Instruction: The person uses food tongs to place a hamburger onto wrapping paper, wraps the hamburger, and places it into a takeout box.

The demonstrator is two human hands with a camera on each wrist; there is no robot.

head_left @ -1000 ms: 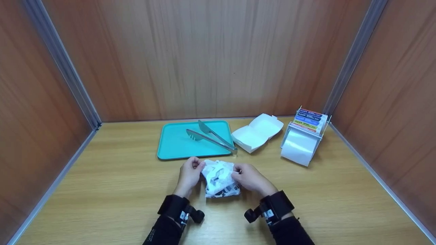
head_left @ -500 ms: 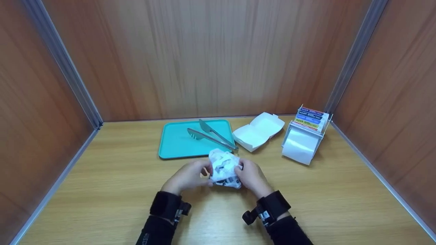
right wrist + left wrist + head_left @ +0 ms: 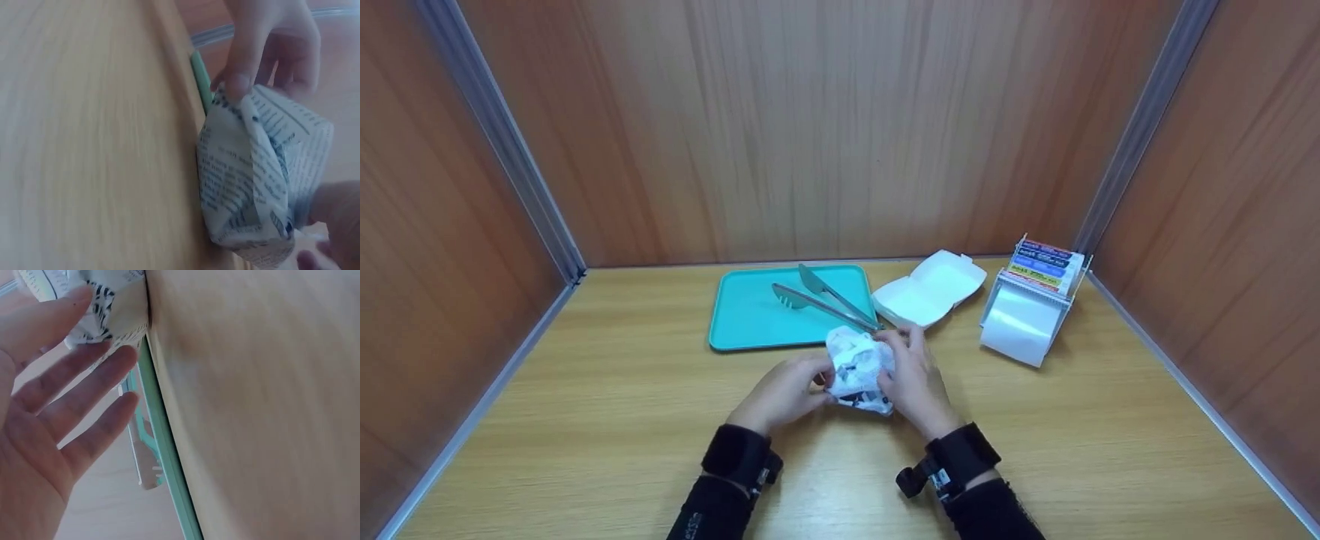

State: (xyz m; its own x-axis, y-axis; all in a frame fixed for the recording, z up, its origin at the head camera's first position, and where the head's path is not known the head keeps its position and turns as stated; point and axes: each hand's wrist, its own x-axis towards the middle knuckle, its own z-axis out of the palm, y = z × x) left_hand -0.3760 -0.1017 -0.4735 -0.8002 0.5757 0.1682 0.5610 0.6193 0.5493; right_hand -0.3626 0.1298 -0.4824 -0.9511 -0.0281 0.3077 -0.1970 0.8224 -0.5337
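A small parcel wrapped in white newsprint-patterned paper sits between the two hands, just in front of the tray. On its left side, the left hand pinches the paper; the left wrist view shows that thumb on the wrapper and the other fingers spread out. The right hand holds the parcel's right side, thumb against the near part and fingers bent over toward the far edge. Printed folds of the wrapper face the right wrist camera. What lies inside the paper is hidden.
Behind the parcel lies a turquoise tray bearing metal tongs. An open white clamshell box stands to its right. Farther right is a wire-frame dispenser with a white roll and a colourful label. Wooden panels enclose the table.
The parcel has shifted away from the body and slightly right, and turned. The left hand has moved nearer its left corner. The right hand's fingers have lifted and reached forward over the parcel's far side.
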